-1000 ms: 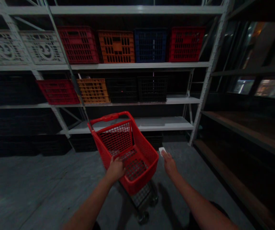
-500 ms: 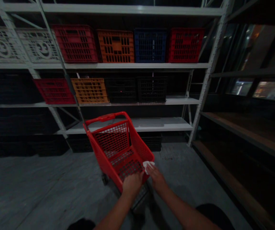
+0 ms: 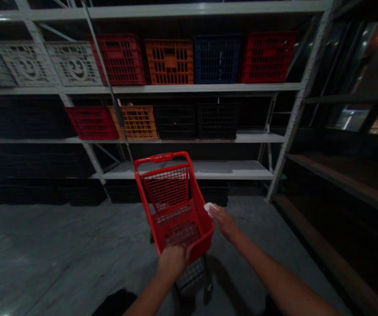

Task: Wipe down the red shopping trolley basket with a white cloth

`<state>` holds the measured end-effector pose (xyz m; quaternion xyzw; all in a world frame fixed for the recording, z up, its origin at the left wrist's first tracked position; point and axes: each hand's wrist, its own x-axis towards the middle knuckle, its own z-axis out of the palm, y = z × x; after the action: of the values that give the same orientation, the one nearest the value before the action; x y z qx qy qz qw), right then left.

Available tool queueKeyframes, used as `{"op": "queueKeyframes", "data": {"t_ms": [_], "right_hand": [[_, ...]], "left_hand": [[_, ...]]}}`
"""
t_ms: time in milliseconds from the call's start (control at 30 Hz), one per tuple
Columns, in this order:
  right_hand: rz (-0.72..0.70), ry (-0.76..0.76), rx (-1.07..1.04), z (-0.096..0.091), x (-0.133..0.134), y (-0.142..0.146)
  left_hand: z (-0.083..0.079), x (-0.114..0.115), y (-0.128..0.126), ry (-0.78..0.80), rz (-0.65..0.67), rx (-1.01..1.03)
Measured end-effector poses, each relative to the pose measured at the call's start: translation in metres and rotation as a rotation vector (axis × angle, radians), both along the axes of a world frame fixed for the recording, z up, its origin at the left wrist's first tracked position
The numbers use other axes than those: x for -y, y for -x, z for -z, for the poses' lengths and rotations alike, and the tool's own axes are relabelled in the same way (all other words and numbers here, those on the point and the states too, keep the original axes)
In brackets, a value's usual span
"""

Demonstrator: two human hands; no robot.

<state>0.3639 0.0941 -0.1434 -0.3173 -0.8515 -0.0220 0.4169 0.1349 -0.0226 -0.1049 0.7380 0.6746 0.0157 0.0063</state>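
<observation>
A red plastic shopping cart (image 3: 196,188) stands in front of me, its handle at the far end. My left hand (image 3: 174,260) is closed over the near rim of the basket, fingers curled to the inside. My right hand (image 3: 224,220) presses a small white cloth (image 3: 209,208) against the rim on the right side. Part of the cloth is hidden under the fingers. Through the lattice, the basket's bottom (image 3: 182,232) shows bare.
Behind the cart runs a metal rack (image 3: 182,89) holding red, orange, blue, white and black crates, among them an orange crate (image 3: 169,62). A thin pole (image 3: 105,70) rises from the cart's handle. Dark shelving (image 3: 333,175) lines the right side. Grey floor (image 3: 60,245) extends left.
My right hand has slid the cloth from the near right corner farther along the right rim. The cart has turned slightly, and my left hand stays on the near rim.
</observation>
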Motion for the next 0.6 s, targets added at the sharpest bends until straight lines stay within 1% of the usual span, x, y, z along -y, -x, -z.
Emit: {"op": "queueKeyframes", "data": {"t_ms": [67,167,233,267,333,400,533,600], "right_hand": [[-0.082,0.026,0.024,0.012,0.024,0.007],[-0.104,0.043,0.02,0.028,0.062,0.008],[-0.132,0.047,0.054,0.031,0.078,0.002],[-0.152,0.051,0.081,0.03,0.081,-0.002],[-0.186,0.058,0.131,0.025,0.075,-0.008],[-0.199,0.049,0.147,0.017,0.054,-0.011],[-0.138,0.034,0.09,0.001,0.003,-0.003],[-0.091,0.04,0.058,-0.003,-0.007,0.002]], "left_hand": [[0.0,0.001,0.006,0.006,0.023,-0.012],[0.002,0.002,0.012,-0.002,0.068,-0.036],[0.004,0.003,0.016,-0.015,0.094,-0.054],[0.005,0.003,0.018,-0.017,0.108,-0.062],[0.006,0.004,0.021,-0.014,0.138,-0.07],[0.006,0.004,0.025,-0.017,0.163,-0.072],[0.005,0.003,0.029,-0.043,0.21,-0.069],[0.005,0.0,0.031,-0.045,0.229,-0.071]]}}
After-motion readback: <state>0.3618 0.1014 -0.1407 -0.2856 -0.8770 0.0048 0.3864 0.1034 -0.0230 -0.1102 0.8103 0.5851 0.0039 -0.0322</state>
